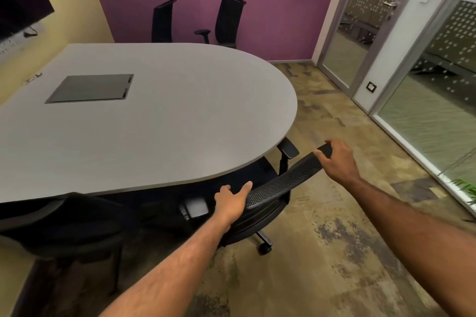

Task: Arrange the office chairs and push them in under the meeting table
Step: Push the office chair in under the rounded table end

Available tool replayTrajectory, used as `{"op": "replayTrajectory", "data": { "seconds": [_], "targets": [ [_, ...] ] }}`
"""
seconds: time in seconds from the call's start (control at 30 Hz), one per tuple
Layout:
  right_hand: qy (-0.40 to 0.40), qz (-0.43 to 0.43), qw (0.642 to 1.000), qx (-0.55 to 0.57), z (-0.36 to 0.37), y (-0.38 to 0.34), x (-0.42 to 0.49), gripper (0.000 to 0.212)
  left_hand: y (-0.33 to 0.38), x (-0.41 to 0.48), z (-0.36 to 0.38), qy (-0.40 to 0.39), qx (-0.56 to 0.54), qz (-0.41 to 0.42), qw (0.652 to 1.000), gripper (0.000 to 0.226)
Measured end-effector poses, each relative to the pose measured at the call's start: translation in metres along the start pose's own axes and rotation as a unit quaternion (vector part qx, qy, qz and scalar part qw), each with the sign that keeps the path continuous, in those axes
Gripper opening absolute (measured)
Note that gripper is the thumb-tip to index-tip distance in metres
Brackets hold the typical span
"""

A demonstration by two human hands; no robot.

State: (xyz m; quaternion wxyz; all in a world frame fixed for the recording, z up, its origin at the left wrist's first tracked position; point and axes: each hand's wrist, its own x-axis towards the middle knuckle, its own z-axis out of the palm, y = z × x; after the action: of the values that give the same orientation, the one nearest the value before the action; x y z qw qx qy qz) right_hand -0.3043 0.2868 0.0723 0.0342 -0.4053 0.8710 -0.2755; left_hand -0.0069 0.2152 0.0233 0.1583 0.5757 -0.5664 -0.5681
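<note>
I have both grips on the top edge of the chair back point(283, 180): the left hand point(230, 202) wraps its near end, the right hand point(337, 162) closes over its far end, fingers curled down on the mesh. The chair stands at the rounded end of the table point(154, 121), seat partly under the top, back still outside. The right armrest point(288, 149) sits just beside the table edge and, I judge, may catch it if I push straight. The chair is skewed; uneven pressure could swing it off line. A caster point(265, 248) may drag on the carpet point(334, 252). Two chairs point(229, 20) by the far wall stand clear of the table.
</note>
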Motion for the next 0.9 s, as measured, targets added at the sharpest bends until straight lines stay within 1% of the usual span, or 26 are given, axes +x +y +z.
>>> {"op": "replayTrajectory", "data": {
  "seconds": [0.1,0.17,0.27,0.33,0.43,0.5,0.6,0.7,0.8,0.83,0.9],
  "targets": [
    [-0.036,0.001,0.999,-0.024,0.004,0.015,0.012,0.054,0.014,0.0,0.024,0.052,0.103,0.07,0.991,0.091],
    [-0.054,0.004,0.998,-0.037,0.007,0.022,0.019,0.056,0.023,0.0,0.035,0.037,0.147,0.113,0.982,0.091],
    [-0.077,0.02,0.996,-0.046,0.014,0.032,0.031,0.055,0.028,0.005,0.047,0.001,0.222,0.156,0.963,0.092],
    [-0.112,0.038,0.992,-0.047,0.019,0.038,0.036,0.058,0.026,0.008,0.053,-0.01,0.291,0.176,0.94,0.095],
    [-0.202,0.052,0.974,-0.091,0.026,0.046,0.036,0.074,0.017,0.016,0.061,-0.036,0.411,0.189,0.891,0.106],
    [-0.198,0.053,0.974,-0.099,0.029,0.051,0.033,0.081,0.009,0.021,0.061,-0.026,0.464,0.188,0.865,0.108],
    [-0.171,0.055,0.981,-0.072,0.035,0.057,0.027,0.084,0.001,0.029,0.053,0.011,0.517,0.202,0.832,0.097],
    [-0.157,0.061,0.985,-0.029,0.043,0.067,0.027,0.09,-0.003,0.033,0.045,0.015,0.528,0.21,0.823,0.095],
    [-0.143,0.114,0.982,0.038,0.053,0.072,0.037,0.105,-0.009,0.036,0.034,0.026,0.528,0.224,0.819,0.102],
    [-0.129,0.133,0.981,0.053,0.055,0.072,0.041,0.107,-0.01,0.037,0.029,0.03,0.524,0.232,0.819,0.105],
    [-0.092,0.169,0.978,0.079,0.065,0.066,0.049,0.104,-0.012,0.04,0.017,0.036,0.516,0.236,0.822,0.108]
  ]
}}
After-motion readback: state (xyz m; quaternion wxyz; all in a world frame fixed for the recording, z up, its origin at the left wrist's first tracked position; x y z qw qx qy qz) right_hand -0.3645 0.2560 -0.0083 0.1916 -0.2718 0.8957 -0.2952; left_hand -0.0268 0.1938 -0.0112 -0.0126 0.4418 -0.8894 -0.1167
